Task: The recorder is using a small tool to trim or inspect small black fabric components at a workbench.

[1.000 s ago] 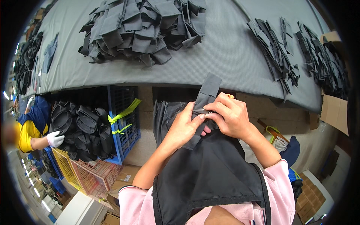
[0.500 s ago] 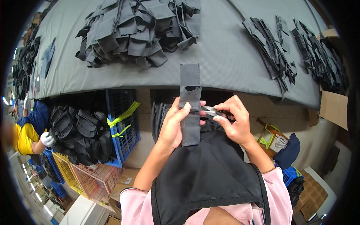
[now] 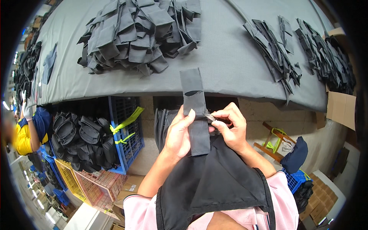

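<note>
The left hand [image 3: 179,134] grasps a grey strap [image 3: 195,111], held upright just off the bench's [image 3: 230,61] near edge. The right hand [image 3: 230,128] pinches small snips [image 3: 210,117] against the strap's right side. A pile [image 3: 138,32] of grey pieces lies toward the bench's far-left corner.

Grey-covered table [image 3: 230,65], big heap of grey fabric pieces [image 3: 138,34], darker strip piles [image 3: 274,53]

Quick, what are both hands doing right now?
Left hand: closed on the dark fabric strip.
Right hand: pinching a small metal tool against the strip.
</note>
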A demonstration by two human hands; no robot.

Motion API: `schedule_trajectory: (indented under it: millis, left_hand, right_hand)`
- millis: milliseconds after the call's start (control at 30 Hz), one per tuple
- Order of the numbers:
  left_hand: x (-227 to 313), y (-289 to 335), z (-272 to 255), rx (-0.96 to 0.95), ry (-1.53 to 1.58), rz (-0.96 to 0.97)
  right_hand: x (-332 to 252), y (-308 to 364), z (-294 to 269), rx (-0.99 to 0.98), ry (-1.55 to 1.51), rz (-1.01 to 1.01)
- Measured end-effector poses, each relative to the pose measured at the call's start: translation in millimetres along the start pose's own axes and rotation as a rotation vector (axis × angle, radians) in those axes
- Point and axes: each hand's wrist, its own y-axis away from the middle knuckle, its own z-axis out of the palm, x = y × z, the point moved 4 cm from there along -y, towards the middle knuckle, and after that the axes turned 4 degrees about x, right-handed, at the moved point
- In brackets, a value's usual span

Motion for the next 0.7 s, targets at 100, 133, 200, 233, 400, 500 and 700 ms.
schedule_trajectory:
  millis: [100, 133, 200, 233, 400, 500, 700]
  left_hand:
    - [1, -1, -1, 0.039, -0.068, 0.070]
    - [1, -1, -2, 0.069, -0.089, 0.091]
    - [1, -2, -1, 0.065, -0.084, 0.091]
    - [0, -1, 0, 0.058, -0.079, 0.086]
    - [1, 0, -2, 0.017, -0.149, 0.132]
    - [2, 0, 0, 0.043, -0.174, 0.174]
    - [3, 2, 0, 0.054, -0.191, 0.222]
  right_hand:
    - [9, 3, -4, -0.020, -0.243, 0.208]
    - [12, 5, -4, -0.025, -0.323, 0.327]
    - [2, 4, -6, -0.008, -0.255, 0.228]
    - [-5, 4, -8, 0.014, -0.184, 0.129]
    - [-19, -8, -12, 0.038, 0.358, -0.176]
    - [-28, -9, -13, 0.033, 0.451, -0.278]
    - [-43, -14, -8, -0.103, 0.640, -0.256]
